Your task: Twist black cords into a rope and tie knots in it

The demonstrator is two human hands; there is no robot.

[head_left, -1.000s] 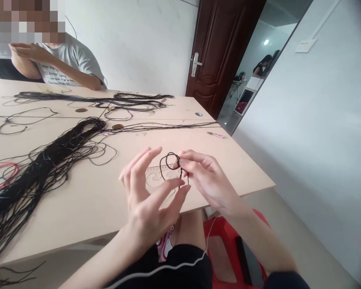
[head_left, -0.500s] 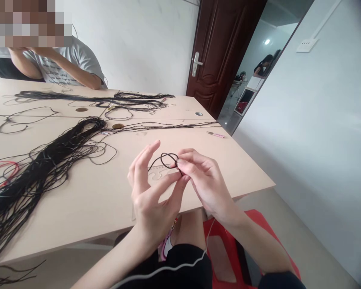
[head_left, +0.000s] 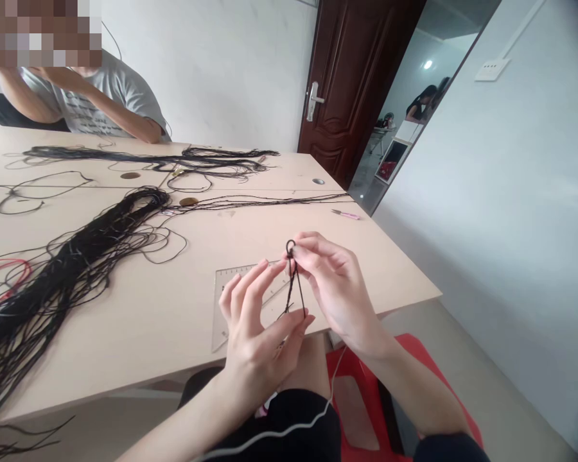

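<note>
A person's right hand (head_left: 330,289) holds a short, twisted black cord (head_left: 293,277) in a firm pinch between thumb and fingertips, just under a small loop at the cord's top. Its two strands hang down in front of a clear plastic set square (head_left: 224,321) lying on a pale wooden table (head_left: 183,314). The left hand (head_left: 257,340) sits just below and beside the cord with its fingers curved and apart, and whether it touches the loose ends cannot be told. The twist could spring loose if the pinch relaxes, and the thin ends could slip or snag on nearby strands if the cord drops to the table. Counted on the table: one twisted cord, two large bundles of black cord (head_left: 84,256), one small tangle of red cord (head_left: 7,269), two round brown discs (head_left: 189,201) and one pair of pink-handled snips (head_left: 345,215). One other person (head_left: 101,96) sits across the table
</note>
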